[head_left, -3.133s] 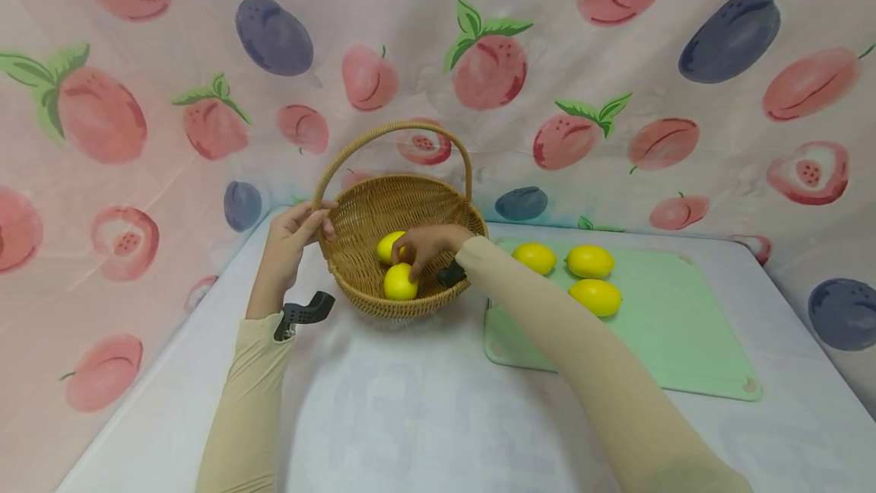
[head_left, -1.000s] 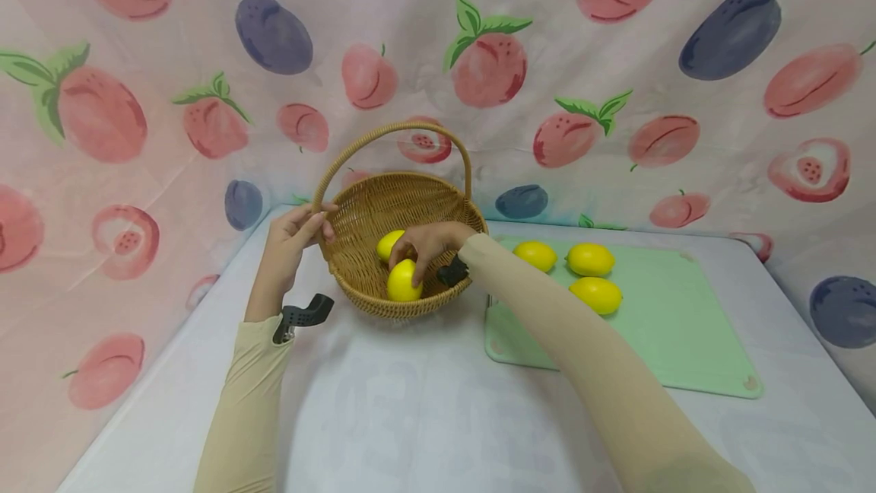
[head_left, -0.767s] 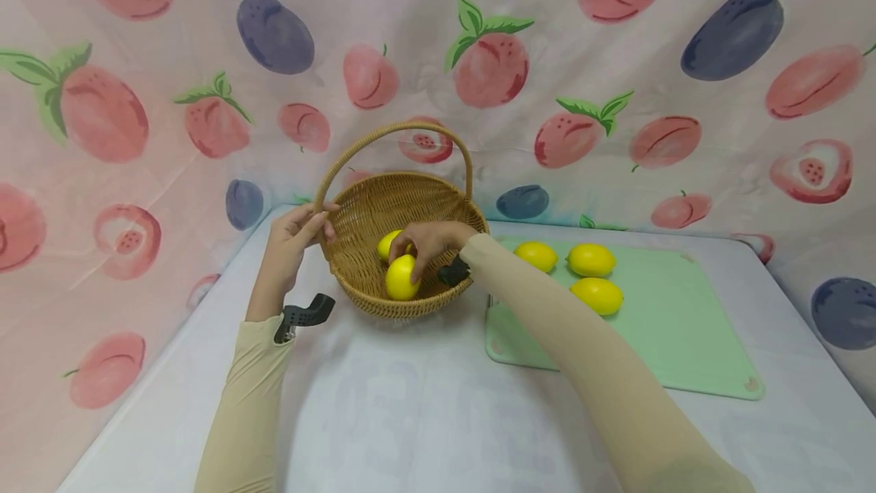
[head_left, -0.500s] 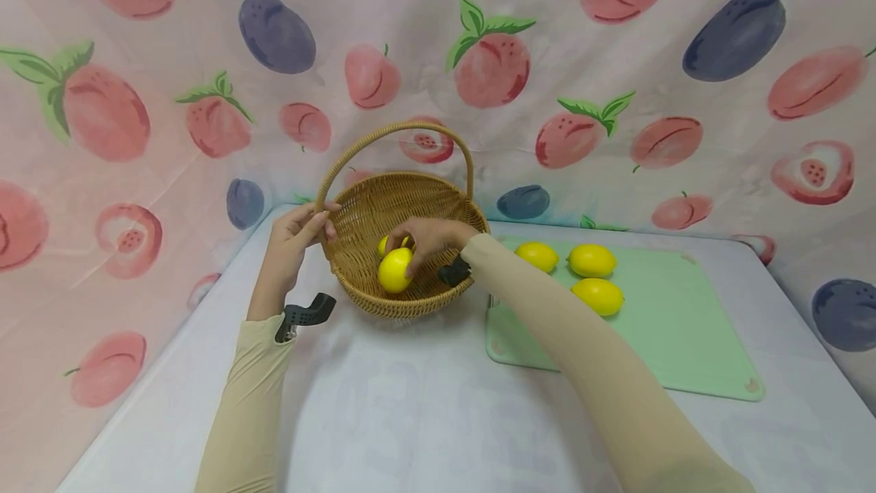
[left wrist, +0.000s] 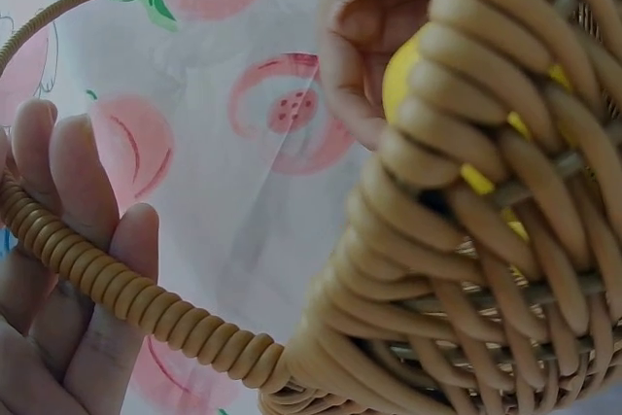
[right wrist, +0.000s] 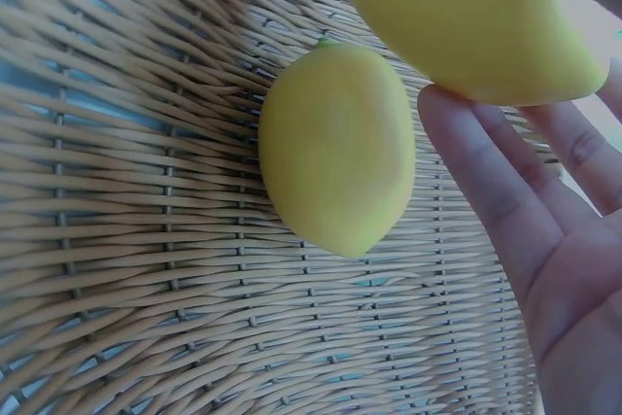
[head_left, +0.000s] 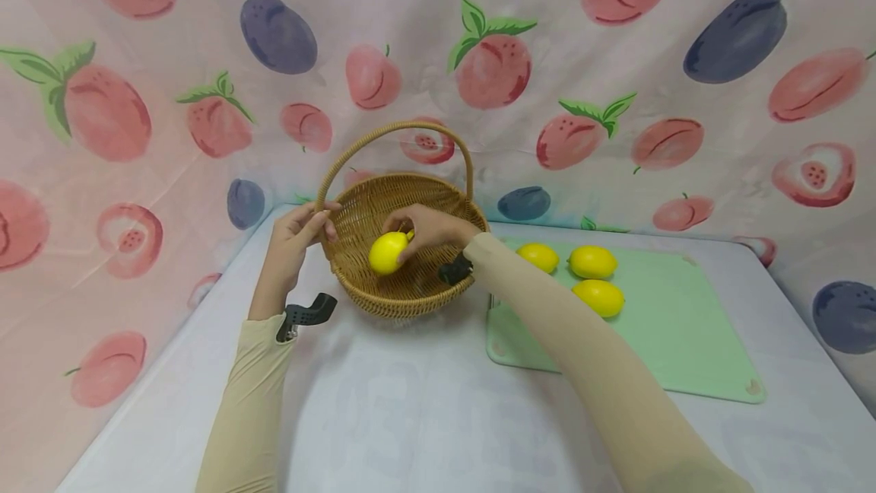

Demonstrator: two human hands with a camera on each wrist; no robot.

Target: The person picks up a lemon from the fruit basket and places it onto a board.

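A brown wicker basket (head_left: 400, 309) with a tall arched handle (head_left: 393, 126) stands at the back of the table. My left hand (head_left: 290, 242) grips the handle's left foot, fingers behind it in the left wrist view. Over the basket's inside, my right hand (head_left: 431, 225) holds a yellow lemon (head_left: 386, 253) between thumb and fingers. That lemon is raised off the basket floor. A second lemon (right wrist: 335, 148) lies on the wicker below it in the right wrist view. In the head view the held lemon and the right hand mostly hide it.
Right of the basket lies a light green cutting board (head_left: 684, 341). It bears three lemons: one near the sleeve (head_left: 537, 258), a back lemon (head_left: 592, 262) and a front lemon (head_left: 598, 298). A fruit-print cloth (head_left: 411, 59) hangs behind the white table (head_left: 404, 409).
My right hand has lifted the lemon from the basket's front and moved it up, back and slightly left. The left hand has kept its place on the handle.
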